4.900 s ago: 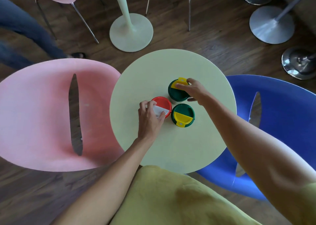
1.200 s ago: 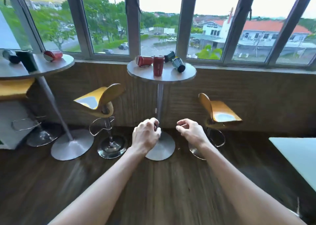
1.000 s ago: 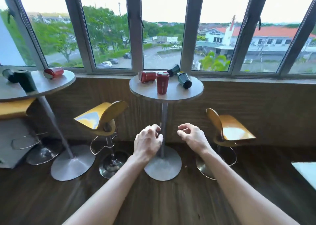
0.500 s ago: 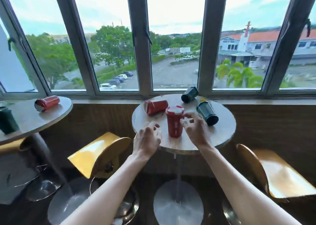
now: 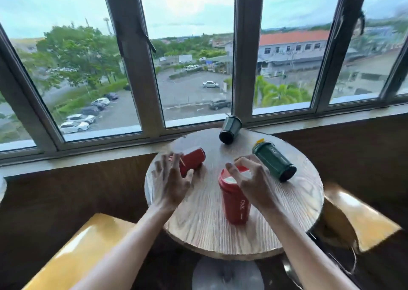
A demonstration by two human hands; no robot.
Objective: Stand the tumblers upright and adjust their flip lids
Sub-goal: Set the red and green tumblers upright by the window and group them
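On a round wooden table (image 5: 205, 230) one red tumbler (image 5: 235, 203) stands upright, its lid red and white. A second red tumbler (image 5: 194, 159) lies on its side to the left. Two dark green tumblers lie on their sides: one at the back (image 5: 229, 129), one at the right (image 5: 274, 160) with a yellow lid piece. My left hand (image 5: 171, 183) hovers open with fingers spread just in front of the lying red tumbler. My right hand (image 5: 251, 181) curls over the upright red tumbler's lid, fingers apart; I cannot tell if it touches.
A wall of windows with grey frames (image 5: 136, 69) runs right behind the table, above a sill (image 5: 88, 155). Yellow stool seats sit below the table at the left (image 5: 84, 252) and right (image 5: 362, 219). The table's metal base (image 5: 227, 276) is underneath.
I left the low pale table and came up to this window table. Both hands rose from in front of me to over the tumblers, the left now spread by the lying red one.
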